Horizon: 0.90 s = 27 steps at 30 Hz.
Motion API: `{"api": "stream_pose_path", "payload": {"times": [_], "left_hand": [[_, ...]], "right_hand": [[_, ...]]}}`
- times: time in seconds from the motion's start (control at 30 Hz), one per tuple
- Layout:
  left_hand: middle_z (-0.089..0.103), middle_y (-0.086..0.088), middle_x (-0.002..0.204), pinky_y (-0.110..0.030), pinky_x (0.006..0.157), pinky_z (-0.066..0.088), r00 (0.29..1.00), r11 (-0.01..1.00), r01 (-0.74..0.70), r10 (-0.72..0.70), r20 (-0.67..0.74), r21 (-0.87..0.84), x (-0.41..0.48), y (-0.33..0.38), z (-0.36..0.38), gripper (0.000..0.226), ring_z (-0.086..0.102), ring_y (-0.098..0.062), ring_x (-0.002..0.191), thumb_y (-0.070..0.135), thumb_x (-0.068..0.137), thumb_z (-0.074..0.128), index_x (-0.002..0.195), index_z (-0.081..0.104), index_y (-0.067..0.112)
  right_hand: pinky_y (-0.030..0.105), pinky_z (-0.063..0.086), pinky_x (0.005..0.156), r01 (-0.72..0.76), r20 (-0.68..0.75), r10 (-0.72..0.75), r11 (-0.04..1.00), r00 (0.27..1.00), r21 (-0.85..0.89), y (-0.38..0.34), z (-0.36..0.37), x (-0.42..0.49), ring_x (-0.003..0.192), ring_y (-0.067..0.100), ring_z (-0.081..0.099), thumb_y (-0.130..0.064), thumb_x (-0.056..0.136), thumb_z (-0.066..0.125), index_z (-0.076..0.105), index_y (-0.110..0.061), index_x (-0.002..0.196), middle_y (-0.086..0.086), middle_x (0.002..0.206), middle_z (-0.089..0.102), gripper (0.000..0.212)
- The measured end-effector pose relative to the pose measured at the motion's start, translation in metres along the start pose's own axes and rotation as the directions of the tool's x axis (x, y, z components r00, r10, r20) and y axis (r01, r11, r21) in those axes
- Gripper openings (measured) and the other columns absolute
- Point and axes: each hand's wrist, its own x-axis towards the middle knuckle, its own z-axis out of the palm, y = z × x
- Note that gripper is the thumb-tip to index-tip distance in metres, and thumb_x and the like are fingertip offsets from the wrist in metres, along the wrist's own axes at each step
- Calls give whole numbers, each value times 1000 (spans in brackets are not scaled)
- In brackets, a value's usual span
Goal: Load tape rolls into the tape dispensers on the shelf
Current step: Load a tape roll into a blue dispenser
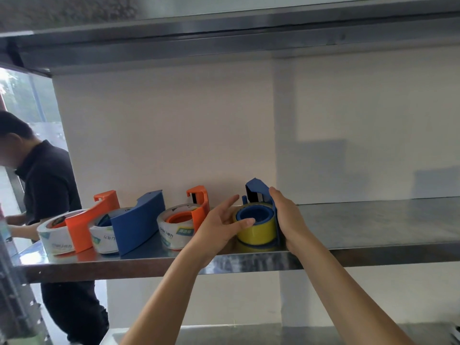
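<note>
— Grip, item one: right hand (290, 216) is clasped round the back plate of the blue tape dispenser (261, 195), likely to steady it.
— And the other hand?
— Left hand (221, 225), fingers spread, thumb lying on the rim of the yellow tape roll (256, 229); it presses but encloses nothing. Roll sits on the dispenser's blue hub, near the front edge of the steel shelf (373, 227), seemingly being seated home.
— Remaining stock?
— Three loaded units leftward along the same shelf: orange dispenser (196, 207), blue dispenser (139, 220), orange dispenser at the left end (89, 220), each on a clear printed roll.
— Setting?
— White wall (174, 133) behind, another steel shelf above, a person in dark clothes (47, 185) at the left.
</note>
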Motion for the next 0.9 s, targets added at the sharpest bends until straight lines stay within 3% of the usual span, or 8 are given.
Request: {"api": "stream_pose_path", "payload": {"times": [0.07, 0.13, 0.2, 0.27, 0.33, 0.5, 0.7, 0.9], "left_hand": [[65, 10, 122, -36, 101, 48, 999, 1000, 21, -20, 31, -12, 1, 0, 0, 98, 62, -10, 113, 28, 63, 80, 146, 29, 22], [65, 8, 122, -40, 98, 50, 998, 999, 42, -40, 49, -27, 3, -1, -1, 104, 63, -13, 112, 21, 59, 83, 147, 27, 22], [65, 8, 122, -38, 96, 52, 998, 999, 48, -48, 42, -21, 4, -2, -1, 101, 63, -13, 111, 13, 63, 82, 148, 27, 21], [65, 9, 121, -35, 93, 53, 998, 998, 54, -53, 32, -29, 4, -3, 0, 96, 64, -12, 110, 10, 67, 81, 147, 28, 22], [66, 10, 119, -34, 93, 53, 998, 998, 59, -58, 27, -33, 5, -4, 0, 94, 64, -11, 109, 8, 69, 80, 147, 28, 22], [65, 9, 120, -36, 95, 52, 998, 997, 67, -67, 14, -46, 4, -4, 0, 92, 63, -12, 109, 6, 71, 80, 146, 30, 22], [62, 12, 117, -27, 89, 54, 997, 997, 75, -75, 30, 3, 5, -2, 1, 84, 62, -8, 107, 10, 73, 78, 144, 34, 23], [59, 8, 124, -27, 90, 52, 999, 993, 49, -50, 11, 108, 4, 0, 3, 87, 60, -10, 108, 17, 75, 79, 145, 29, 26]], "right_hand": [[41, 45, 79, 11, -11, -11, 1000, 1000, -15, 1, 1, -1, 82, 27, 54, -42, 98, 35, 54, 0, 82, 17, 82, 53, 49], [44, 45, 79, 4, -17, -4, 1000, 1000, -23, 0, 2, -2, 80, 29, 52, -42, 97, 35, 48, -6, 73, 17, 79, 51, 46], [52, 46, 90, -4, -12, 4, 1000, 1000, -22, 2, 2, 0, 90, 42, 57, -43, 97, 35, 55, 11, 91, 32, 94, 58, 58], [53, 45, 94, -5, -4, 5, 1000, 1000, -28, 1, 2, -1, 93, 41, 59, -42, 96, 35, 53, 14, 109, 33, 109, 58, 60], [52, 45, 93, -3, -6, 3, 999, 1000, -40, 1, 3, 0, 87, 36, 59, -44, 95, 35, 52, 12, 111, 31, 110, 58, 61], [48, 48, 92, -57, -20, 56, 997, 998, -43, 5, 3, 5, 102, 34, 62, -49, 94, 35, 58, 4, 113, 23, 109, 64, 60], [42, 48, 80, -46, -79, 41, 997, 996, -58, 5, 2, 5, 85, 27, 59, -47, 94, 38, 57, 9, 114, 27, 110, 63, 63], [38, 46, 79, -46, -158, 41, 998, 987, -31, 0, 5, 1, 88, 29, 61, -42, 94, 43, 61, 9, 107, 25, 103, 66, 55]]}}
